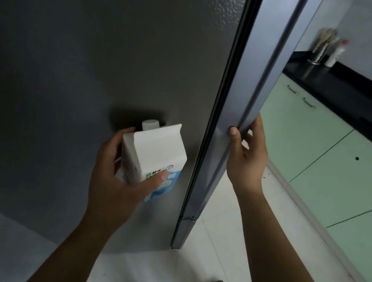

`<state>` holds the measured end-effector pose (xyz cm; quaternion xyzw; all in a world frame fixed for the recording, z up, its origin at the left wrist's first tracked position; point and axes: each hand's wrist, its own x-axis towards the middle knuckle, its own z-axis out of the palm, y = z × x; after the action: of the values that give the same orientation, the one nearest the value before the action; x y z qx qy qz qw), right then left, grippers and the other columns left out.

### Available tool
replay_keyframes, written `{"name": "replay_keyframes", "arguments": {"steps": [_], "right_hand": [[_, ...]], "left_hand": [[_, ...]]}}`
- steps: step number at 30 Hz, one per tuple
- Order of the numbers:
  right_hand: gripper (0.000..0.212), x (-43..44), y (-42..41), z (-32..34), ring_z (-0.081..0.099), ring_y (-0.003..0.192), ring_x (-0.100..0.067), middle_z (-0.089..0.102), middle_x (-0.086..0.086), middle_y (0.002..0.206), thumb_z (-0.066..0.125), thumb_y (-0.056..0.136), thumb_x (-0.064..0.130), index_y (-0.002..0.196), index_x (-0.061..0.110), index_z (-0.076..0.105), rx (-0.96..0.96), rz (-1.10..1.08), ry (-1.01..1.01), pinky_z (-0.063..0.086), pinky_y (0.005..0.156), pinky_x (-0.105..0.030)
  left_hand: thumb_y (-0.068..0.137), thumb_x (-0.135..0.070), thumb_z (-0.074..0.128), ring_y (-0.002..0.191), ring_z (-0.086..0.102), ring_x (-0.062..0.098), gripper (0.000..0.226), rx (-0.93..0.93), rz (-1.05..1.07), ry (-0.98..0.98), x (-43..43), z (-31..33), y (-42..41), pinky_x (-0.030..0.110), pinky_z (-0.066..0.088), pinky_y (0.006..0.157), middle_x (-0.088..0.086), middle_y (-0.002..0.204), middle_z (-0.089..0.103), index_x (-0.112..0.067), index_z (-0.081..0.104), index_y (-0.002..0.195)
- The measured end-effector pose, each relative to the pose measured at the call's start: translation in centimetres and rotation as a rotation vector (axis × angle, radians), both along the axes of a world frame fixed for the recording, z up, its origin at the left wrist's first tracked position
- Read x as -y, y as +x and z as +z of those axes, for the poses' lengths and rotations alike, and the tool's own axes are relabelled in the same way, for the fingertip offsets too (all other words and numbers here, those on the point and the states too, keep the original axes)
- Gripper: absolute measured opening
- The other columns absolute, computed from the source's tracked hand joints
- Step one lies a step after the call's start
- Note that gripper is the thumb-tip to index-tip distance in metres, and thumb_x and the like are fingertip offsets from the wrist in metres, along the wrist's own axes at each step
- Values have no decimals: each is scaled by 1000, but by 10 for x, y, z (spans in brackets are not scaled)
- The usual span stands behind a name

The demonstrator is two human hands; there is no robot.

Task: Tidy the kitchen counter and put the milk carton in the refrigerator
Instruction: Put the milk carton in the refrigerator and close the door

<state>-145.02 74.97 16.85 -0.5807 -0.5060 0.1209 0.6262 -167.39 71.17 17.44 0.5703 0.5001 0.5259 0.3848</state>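
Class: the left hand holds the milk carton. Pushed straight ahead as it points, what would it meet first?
Probably the refrigerator's grey side panel, with the milk carton in the left hand touching first; depth is unclear.

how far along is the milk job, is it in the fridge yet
Not yet. Done: the milk carton is off the counter, held in the left hand. In hand: the right hand grips the fridge door edge. Left: open it, put the carton inside, close it.

Left hand (116, 174) clasping, right hand (246, 158) gripping

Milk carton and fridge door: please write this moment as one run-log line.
left hand: holds milk carton | right hand: grips fridge door edge | carton: outside fridge
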Motion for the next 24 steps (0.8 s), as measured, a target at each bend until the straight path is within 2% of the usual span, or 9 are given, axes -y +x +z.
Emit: {"name": "replay_keyframes", "arguments": {"steps": [2,6,9,12,14,18,21,24], "right_hand": [[48,0,0,0,54,109,-23,54,1,128,52,92,27,138,25,39,-23,-10,6,50,92,-32],[48,2,4,-1,55,109,-17,52,17,122,54,90,30,136,28,42,-35,-29,-1,52,91,-37],[48,1,4,-2,55,109,-16,53,11,123,54,89,31,135,30,42,-32,-39,-8,53,89,-36],[47,0,3,-3,54,112,-14,52,12,124,54,89,30,134,33,41,-40,-52,-3,54,88,-37],[47,0,3,-6,53,114,-15,53,6,126,54,90,28,135,31,41,-31,-40,2,54,88,-38],[48,-2,4,-8,54,114,-17,54,0,125,55,89,27,135,29,41,-43,-31,35,54,87,-34],[48,-3,6,-10,54,111,-17,55,-6,122,56,89,26,134,26,41,-21,-41,54,53,84,-26],[46,-3,6,-10,54,109,-19,54,-8,118,55,91,23,135,23,41,-5,-41,60,54,84,-31]], "left_hand": [[46,-47,78,116,57,12,84,2,7,1,0,0,0,43,54,88,-5,127,57,-34,49,124],[49,-43,82,116,58,13,84,31,4,-5,5,-1,4,38,55,84,-6,126,58,-29,48,125],[50,-42,88,114,59,15,82,56,33,-6,10,-1,10,33,57,81,-9,124,59,-32,50,123],[49,-47,79,112,60,12,75,64,61,-3,13,2,14,34,56,81,-12,122,59,-41,50,117],[47,-50,77,110,60,9,73,51,69,-8,14,3,16,34,57,80,-13,121,59,-44,49,115],[46,-48,79,109,59,9,77,22,119,-9,17,4,21,38,57,82,-11,120,58,-40,49,116],[46,-51,76,110,58,8,76,29,142,3,19,7,29,37,55,83,-9,121,58,-41,49,115],[46,-51,78,110,58,7,80,18,163,13,21,9,32,35,55,84,-7,122,58,-34,48,119]]}}
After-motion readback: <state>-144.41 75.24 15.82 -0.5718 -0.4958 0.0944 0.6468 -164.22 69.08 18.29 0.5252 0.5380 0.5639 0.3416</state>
